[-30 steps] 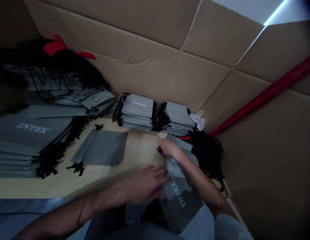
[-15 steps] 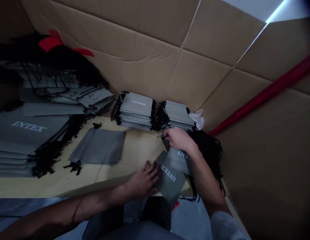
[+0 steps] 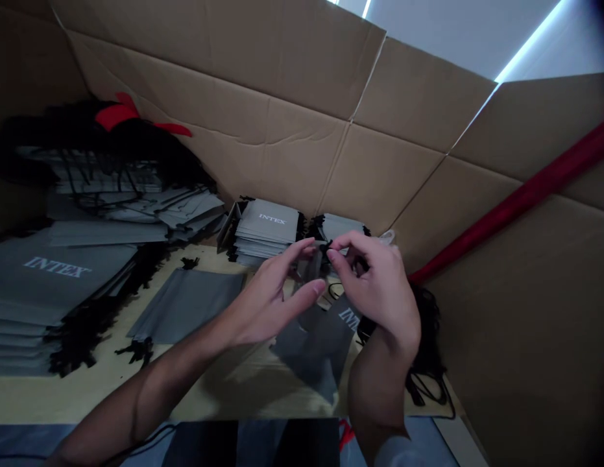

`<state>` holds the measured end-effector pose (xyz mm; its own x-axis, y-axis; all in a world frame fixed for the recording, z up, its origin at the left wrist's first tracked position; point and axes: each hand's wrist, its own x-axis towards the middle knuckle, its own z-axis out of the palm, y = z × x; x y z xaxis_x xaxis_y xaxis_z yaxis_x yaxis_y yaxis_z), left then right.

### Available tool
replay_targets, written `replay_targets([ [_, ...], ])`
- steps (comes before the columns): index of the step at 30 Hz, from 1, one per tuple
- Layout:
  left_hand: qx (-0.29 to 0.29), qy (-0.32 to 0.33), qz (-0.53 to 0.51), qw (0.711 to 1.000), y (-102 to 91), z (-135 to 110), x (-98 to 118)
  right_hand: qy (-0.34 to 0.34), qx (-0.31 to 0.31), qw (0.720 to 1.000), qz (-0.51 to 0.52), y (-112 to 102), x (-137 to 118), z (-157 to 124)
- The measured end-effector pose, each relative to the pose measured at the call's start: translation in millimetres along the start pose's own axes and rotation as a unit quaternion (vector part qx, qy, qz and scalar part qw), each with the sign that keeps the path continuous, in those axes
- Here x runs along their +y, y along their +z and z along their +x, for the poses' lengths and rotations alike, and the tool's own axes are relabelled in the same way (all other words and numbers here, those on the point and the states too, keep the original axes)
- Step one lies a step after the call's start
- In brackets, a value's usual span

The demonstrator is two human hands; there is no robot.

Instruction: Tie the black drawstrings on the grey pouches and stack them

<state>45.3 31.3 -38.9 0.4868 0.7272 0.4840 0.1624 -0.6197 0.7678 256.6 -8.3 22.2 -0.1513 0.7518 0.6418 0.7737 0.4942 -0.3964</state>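
My right hand [image 3: 382, 285] pinches a black drawstring cord [image 3: 324, 249] between thumb and fingertips, above the table's right part. Facing it, my left hand [image 3: 275, 292] is open, its thumb and fingers apart beside the cord. Between and below the hands, a grey fabric pouch [image 3: 309, 353] lies partly blurred on the table. Next to it, partly behind my right hand, is another grey pouch with white INTEX lettering [image 3: 349, 318]. Black cords [image 3: 431, 331] lie in a heap right of my right forearm.
Stacked grey INTEX pouches [image 3: 58, 285] fill the left side, with more pouches and black cords tied in red behind them. A smaller pile [image 3: 199, 305] lies mid-table. Two stacks [image 3: 270, 227] stand against the cardboard wall [image 3: 282, 130]. A red pole [image 3: 516, 201] slants at right.
Both hands have come up and together over the pouches. My left hand has left the pouch it was touching and opened. The view has tilted slightly upward.
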Motion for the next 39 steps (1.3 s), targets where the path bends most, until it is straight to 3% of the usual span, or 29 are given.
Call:
replay_targets([
  [3, 0.004, -0.015, -0.03, 0.999, -8.0, 8, 10, -0.004, 0.029, 0.998, 0.05, 13, -8, -2],
  [8, 0.049, 0.012, -0.017, 0.999, -21.6, 17, 4, -0.013, 0.028, 0.995, 0.094, 23, -16, -1],
  [13, 0.033, 0.034, -0.013, 0.999, -36.1, 14, 4, -0.004, 0.028, 0.994, 0.106, 28, -16, 1],
  [20, 0.102, 0.094, 0.022, 0.99, -34.0, 13, 3, -0.006, 0.056, 0.992, 0.113, 32, -14, 4],
  [24, 0.096, 0.089, -0.049, 0.99, -37.9, 17, 3, -0.01, 0.001, 0.995, 0.103, 33, -8, 4],
  [26, 0.097, 0.09, -0.035, 0.991, -42.1, 16, 3, -0.022, -0.021, 0.995, 0.097, 36, -6, 4],
  [30, 0.235, 0.099, 0.148, 0.956, -44.3, 9, 9, -0.007, 0.056, 0.998, 0.007, 46, -9, 6],
  [31, 0.244, 0.098, 0.172, 0.949, -42.3, 7, 11, -0.004, 0.084, 0.996, -0.02, 50, -11, 6],
  [35, 0.131, 0.075, 0.147, 0.978, -26.3, 3, 17, -0.014, 0.171, 0.984, -0.055, 72, -26, 4],
  [39, 0.136, 0.041, 0.123, 0.982, -14.6, 5, 19, -0.016, 0.195, 0.98, -0.042, 90, -42, -1],
])
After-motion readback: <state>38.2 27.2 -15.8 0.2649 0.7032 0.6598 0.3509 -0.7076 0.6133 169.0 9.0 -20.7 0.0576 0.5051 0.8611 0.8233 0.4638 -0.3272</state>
